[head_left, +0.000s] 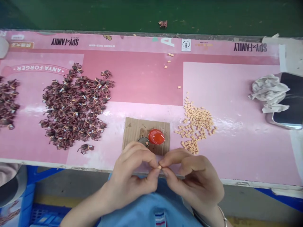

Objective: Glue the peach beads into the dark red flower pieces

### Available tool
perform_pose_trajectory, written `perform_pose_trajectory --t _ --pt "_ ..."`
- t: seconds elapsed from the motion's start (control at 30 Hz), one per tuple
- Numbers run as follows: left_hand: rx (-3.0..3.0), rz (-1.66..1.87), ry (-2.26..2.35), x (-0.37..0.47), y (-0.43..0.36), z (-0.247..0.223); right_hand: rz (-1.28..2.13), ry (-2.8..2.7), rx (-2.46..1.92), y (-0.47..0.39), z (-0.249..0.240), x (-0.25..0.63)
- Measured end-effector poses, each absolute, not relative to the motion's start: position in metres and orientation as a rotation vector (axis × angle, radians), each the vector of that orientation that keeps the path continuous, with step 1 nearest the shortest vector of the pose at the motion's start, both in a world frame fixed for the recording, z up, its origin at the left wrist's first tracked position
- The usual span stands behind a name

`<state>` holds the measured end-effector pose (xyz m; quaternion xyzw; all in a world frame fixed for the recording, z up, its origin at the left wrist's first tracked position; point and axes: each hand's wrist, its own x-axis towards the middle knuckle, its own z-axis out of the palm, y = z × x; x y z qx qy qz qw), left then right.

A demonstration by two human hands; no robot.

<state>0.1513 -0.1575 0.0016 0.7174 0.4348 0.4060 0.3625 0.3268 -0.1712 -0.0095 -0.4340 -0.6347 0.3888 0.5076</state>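
At the near edge of the worktop [236, 157], the left hand [158, 167] and right hand [163, 166] face each other with fingertips close together, each pinching with thumb and forefinger, other fingers bent, the left forearm [87, 201] and right forearm [211, 214] slanting inward from below that edge.

The left hand [132, 173] has a way out to the left, over the bare bench [104, 157], but one small brown figure [85, 148] sits in that path. Past it, a big brown heap [75, 110] blocks the left side. Straight ahead, the cardboard [131, 132] holds a red blob [156, 136] and a dark round cap [145, 141]. Beyond it there is a wide open space. The tan pile [200, 119] is in front of the right hand [199, 176]. To its right is a big gap, up to the crumpled cloth [268, 91].
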Motion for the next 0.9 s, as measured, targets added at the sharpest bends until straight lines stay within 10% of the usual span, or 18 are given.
perform_pose_trajectory --t 0.57,0.9 --pt "1.896 1.058 1.180 0.134 -0.178 -0.001 1.012 -1.489 -1.022 -0.174 -0.010 0.319" --pt "2.016 0.890 2.066 0.048 -0.190 -0.023 0.467 -1.677 -1.400 -0.162 -0.021 0.338"
